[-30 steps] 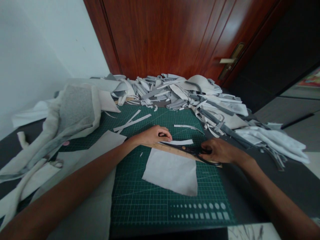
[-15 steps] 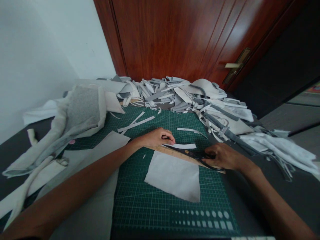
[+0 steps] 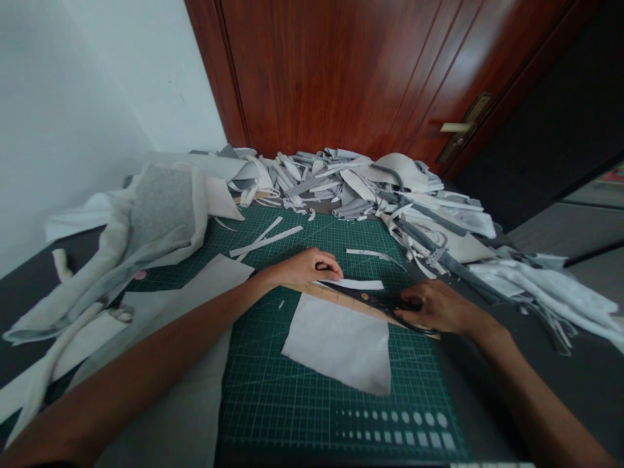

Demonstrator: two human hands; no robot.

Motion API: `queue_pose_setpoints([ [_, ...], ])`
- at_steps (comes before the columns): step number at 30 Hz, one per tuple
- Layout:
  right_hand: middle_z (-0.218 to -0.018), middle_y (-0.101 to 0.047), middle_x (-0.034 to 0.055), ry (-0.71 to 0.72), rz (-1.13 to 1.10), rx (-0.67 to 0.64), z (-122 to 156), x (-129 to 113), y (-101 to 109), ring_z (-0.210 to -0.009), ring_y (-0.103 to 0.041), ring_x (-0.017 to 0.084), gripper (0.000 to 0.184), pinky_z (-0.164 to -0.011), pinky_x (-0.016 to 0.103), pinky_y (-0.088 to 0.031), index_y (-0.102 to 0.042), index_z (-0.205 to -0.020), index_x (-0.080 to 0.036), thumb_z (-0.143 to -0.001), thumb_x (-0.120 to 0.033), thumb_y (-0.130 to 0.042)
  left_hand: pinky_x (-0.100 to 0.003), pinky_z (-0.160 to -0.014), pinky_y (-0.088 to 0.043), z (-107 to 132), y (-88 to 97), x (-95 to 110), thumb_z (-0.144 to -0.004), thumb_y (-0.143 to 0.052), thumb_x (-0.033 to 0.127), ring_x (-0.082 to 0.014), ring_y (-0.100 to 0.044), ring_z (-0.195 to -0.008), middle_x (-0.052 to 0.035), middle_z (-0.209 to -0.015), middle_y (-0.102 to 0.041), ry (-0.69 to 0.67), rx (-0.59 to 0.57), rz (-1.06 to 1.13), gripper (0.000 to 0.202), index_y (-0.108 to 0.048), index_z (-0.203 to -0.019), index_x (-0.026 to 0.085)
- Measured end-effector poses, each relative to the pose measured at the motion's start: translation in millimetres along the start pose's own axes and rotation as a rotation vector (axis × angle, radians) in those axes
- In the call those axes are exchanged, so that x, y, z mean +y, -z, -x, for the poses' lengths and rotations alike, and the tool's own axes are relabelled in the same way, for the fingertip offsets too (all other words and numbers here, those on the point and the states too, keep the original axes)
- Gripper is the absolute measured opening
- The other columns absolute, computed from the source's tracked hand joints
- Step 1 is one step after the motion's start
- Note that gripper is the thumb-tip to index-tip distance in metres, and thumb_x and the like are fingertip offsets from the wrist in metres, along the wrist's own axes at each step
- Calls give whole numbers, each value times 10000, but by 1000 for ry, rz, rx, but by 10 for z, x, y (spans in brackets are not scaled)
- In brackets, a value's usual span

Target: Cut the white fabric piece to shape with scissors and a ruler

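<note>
My right hand (image 3: 431, 305) is closed round the black handles of a pair of scissors (image 3: 365, 296), whose blades point left toward my other hand. With fingers pinched, my left hand (image 3: 312, 266) holds one end of a narrow white fabric strip (image 3: 361, 284), which stretches right along the blades. Beneath the scissors lies a wooden ruler (image 3: 336, 296), slanting down to the right. A white fabric piece (image 3: 341, 341) rests on the green cutting mat (image 3: 273, 403), its upper edge by the ruler. The blade tips are hidden near my left fingers.
Loose white strips (image 3: 266, 240) and a curved strip (image 3: 373, 253) lie farther back on the mat. A heap of grey and white scraps (image 3: 331, 179) runs along the back. Rolled grey fabric (image 3: 163, 201) and a large pale sheet (image 3: 180, 383) are at left. Behind stands a wooden door (image 3: 322, 78).
Almost nothing differs. Both hands, the scissors and the strip stay in place, apart from a very slight shift of the view.
</note>
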State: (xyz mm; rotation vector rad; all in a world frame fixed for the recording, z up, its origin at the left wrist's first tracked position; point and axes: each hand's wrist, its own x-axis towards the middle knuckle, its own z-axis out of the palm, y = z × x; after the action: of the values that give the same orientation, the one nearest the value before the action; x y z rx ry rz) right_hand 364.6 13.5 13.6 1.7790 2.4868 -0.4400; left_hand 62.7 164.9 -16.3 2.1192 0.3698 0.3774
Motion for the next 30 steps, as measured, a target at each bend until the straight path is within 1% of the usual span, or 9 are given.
queue_pose_setpoints([
  [4, -603, -593, 12, -14, -14, -6, -4, -9, -5, -560, -495, 137, 409, -586, 306, -274, -526, -641, -210, -938, -491, -528, -242, -741, -428, -4, 37, -22, -974, -676, 305, -142, -649, -834, -63, -967, -755, -3, -30, -33, 189, -790, -991, 155],
  [7, -598, -599, 17, -42, -6, -1, -7, -9, -13, -562, -498, 139, 393, -584, 308, -266, -546, -644, -208, -925, -484, -544, -253, -735, -410, 22, 156, -28, -940, -713, 294, -143, -619, -792, -51, -924, -752, -9, -84, -77, 161, -801, -989, 169],
  [10, -630, -625, 22, -69, -9, -10, -11, -6, -20, -585, -528, 146, 376, -590, 304, -274, -565, -665, -207, -913, -490, -561, -252, -698, -388, 65, 301, -23, -916, -738, 317, -139, -583, -754, -45, -912, -751, -5, -150, -116, 165, -810, -989, 188],
  [13, -639, -632, 20, -74, -6, -16, -8, -18, -12, -591, -537, 150, 367, -595, 304, -277, -559, -666, -209, -902, -490, -574, -252, -666, -377, 92, 372, -31, -918, -732, 356, -138, -549, -725, -48, -894, -746, 3, -181, -132, 198, -813, -968, 183],
  [17, -666, -653, 23, -71, 5, 0, 14, -65, 10, -615, -564, 159, 321, -603, 303, -285, -578, -690, -212, -893, -461, -586, -258, -656, -368, 86, 345, -72, -911, -737, 389, -141, -512, -712, -49, -873, -735, -2, -167, -129, 234, -818, -971, 178],
  [21, -669, -655, 32, -85, 17, 18, 10, -126, 25, -635, -572, 172, 317, -614, 304, -292, -584, -691, -213, -890, -460, -580, -258, -668, -372, 72, 313, -102, -914, -736, 398, -141, -518, -727, -50, -889, -741, -12, -152, -118, 238, -824, -965, 183],
  [26, -693, -666, 39, -71, 4, 13, -56, -197, 44, -658, -579, 178, 288, -624, 304, -304, -588, -705, -213, -873, -447, -594, -253, -695, -400, 74, 305, -83, -915, -741, 401, -146, -563, -759, -57, -914, -762, -24, -143, -97, 229, -828, -951, 192],
  [30, -689, -653, 33, -85, -13, 4, -86, -213, 51, -664, -571, 174, 301, -631, 303, -310, -575, -694, -213, -873, -453, -596, -253, -722, -425, 83, 341, -30, -900, -760, 407, -156, -611, -794, -54, -931, -773, -30, -159, -80, 206, -833, -938, 217],
])
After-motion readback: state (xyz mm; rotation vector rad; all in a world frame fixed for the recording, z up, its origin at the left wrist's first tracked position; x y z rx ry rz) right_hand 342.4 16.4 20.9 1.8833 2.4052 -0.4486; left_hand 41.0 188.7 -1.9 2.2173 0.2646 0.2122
